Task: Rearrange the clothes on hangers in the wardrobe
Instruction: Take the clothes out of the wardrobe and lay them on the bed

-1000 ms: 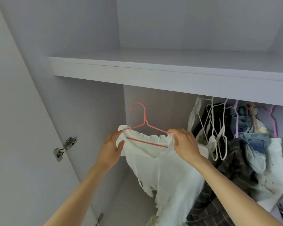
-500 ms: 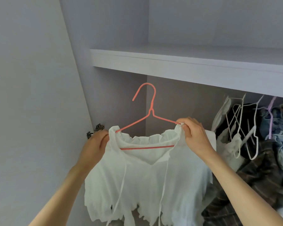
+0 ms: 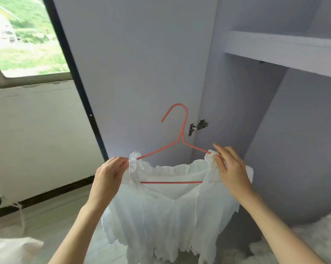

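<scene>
Both hands have carried the white blouse (image 3: 172, 210) on its orange hanger (image 3: 181, 138) leftward, out of the wardrobe, to face the open door (image 3: 141, 73). Left hand (image 3: 108, 178) pinches the blouse's left shoulder ruffle; right hand (image 3: 231, 168) pinches the right. Door hinge (image 3: 198, 127) sits just right of the hanger hook, shelf (image 3: 284, 52) upper right, window (image 3: 23, 35) far left.

head cam | faces forward-down | close on wardrobe door (image 3: 141, 73)
</scene>
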A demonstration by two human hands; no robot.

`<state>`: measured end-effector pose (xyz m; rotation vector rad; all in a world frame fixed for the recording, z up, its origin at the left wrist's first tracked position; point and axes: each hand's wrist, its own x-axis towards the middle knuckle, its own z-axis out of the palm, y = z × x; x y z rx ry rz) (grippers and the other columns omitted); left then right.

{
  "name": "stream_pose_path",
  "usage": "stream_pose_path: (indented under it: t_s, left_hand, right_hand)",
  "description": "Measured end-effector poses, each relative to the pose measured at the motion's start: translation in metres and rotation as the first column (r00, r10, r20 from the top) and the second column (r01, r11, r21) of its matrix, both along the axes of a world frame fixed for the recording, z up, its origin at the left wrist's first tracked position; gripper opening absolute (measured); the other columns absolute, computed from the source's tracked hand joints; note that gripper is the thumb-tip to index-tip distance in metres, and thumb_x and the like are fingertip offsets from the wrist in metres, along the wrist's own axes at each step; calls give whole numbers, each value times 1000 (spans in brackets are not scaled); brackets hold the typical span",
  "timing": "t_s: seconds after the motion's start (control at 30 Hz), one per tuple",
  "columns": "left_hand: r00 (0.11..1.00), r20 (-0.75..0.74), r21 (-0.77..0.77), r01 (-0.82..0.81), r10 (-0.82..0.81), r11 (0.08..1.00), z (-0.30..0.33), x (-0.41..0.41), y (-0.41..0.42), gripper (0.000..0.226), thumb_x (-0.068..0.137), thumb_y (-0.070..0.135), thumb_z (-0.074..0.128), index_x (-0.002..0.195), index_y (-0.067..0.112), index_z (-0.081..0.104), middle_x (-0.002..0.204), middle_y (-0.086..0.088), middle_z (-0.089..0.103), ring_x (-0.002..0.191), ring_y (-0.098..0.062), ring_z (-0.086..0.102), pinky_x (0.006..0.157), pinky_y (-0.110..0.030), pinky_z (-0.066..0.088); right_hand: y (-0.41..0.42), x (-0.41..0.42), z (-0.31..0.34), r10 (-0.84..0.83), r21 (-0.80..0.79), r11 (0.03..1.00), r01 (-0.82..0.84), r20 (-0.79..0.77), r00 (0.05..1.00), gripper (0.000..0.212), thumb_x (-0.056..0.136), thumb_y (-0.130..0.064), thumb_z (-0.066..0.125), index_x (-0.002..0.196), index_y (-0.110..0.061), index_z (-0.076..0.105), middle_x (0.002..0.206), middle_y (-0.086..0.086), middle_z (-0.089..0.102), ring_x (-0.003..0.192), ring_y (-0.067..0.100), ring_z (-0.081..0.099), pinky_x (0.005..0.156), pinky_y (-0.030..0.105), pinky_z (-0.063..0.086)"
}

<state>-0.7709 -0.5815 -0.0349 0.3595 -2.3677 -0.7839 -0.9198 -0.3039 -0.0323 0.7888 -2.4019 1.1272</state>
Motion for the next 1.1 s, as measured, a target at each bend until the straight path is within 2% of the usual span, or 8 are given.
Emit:
stream_pose_path:
  t_s: [0.1,0.23,0.37,0.47,0.6,0.77,0.93,1.1]
  left_hand:
    - [998,48,155,-55,48,986,1,53,-19,24,93,13,54,74,22,67,66,16,59,65,3,52,61,-8,36]
    - [991,108,225,-107,84,968,6,119,-30,17,84,40,51,85,35,67,89,20,61,76,-2,56,65,-10,38]
    - [949,76,185,-315,306,931,9,184,-49,19,75,35,62,86,20,68,83,21,65,78,7,59,66,-5,40]
    - [880,83,124,-474,467,872,12,234,-68,18,78,23,67,86,8,70,73,20,63,74,6,59,63,-5,41]
    - [750,45,98,-661,660,744,21,310,-84,25,79,31,62,87,8,70,75,17,61,69,2,58,63,-3,39]
    - [558,14,43,-830,830,557,37,396,-89,20,82,27,63,90,10,70,82,7,63,74,-6,57,64,-6,37]
    - [366,-26,-2,-931,930,366,37,475,-68,48,79,53,60,86,7,71,84,-6,69,78,-25,62,72,-38,50]
    - [134,-77,-29,-991,988,132,31,541,-23,54,81,59,45,82,9,68,81,2,66,77,-25,61,71,-36,49]
  right_hand:
    - [-37,10,-13,88,40,995,-91,81,993,25,92,-15,48,100,-2,68,88,0,57,82,24,57,71,13,30]
    - [-87,32,-18,277,82,955,-287,114,954,43,89,-33,39,93,-2,68,87,9,63,79,28,58,69,18,31]
    - [-147,66,-11,430,101,894,-437,81,899,53,86,-50,29,89,-11,66,82,0,61,73,17,50,71,22,33]
    - [-198,102,-7,526,19,848,-530,96,845,48,86,-53,38,84,-14,64,76,-7,55,72,19,53,72,34,41]
    - [-270,166,0,694,-71,720,-690,108,712,32,88,-38,57,84,-8,67,78,2,62,76,26,59,77,42,45]
    - [-344,250,8,820,-94,566,-819,-34,571,23,87,-22,56,77,-3,65,73,-5,54,68,20,51,69,39,43]
    - [-386,330,5,916,-110,380,-918,-88,390,27,88,-25,53,77,-4,67,72,-5,54,67,20,49,67,33,41]
    - [-405,410,12,981,-87,143,-986,-116,153,35,90,-32,48,84,-6,70,74,-1,58,70,22,53,70,30,40]
